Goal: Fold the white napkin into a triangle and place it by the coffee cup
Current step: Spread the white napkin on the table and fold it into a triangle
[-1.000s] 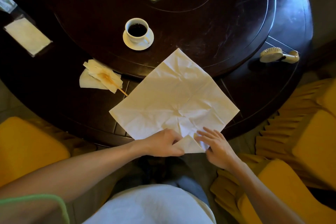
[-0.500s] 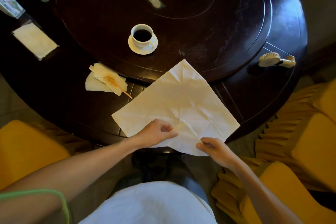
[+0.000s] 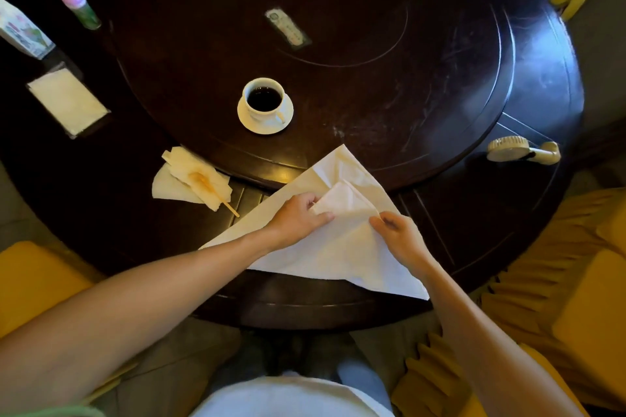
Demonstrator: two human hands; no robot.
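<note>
While both hands pinch it, napkin (image 3: 338,247) overhangs table (image 3: 440,95) edge.

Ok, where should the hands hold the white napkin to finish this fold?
Keep hold of the raised flap of the white napkin, pinched from the near side by the left hand and right hand. Its tip already points at the far corner, so carry it straight there.
</note>
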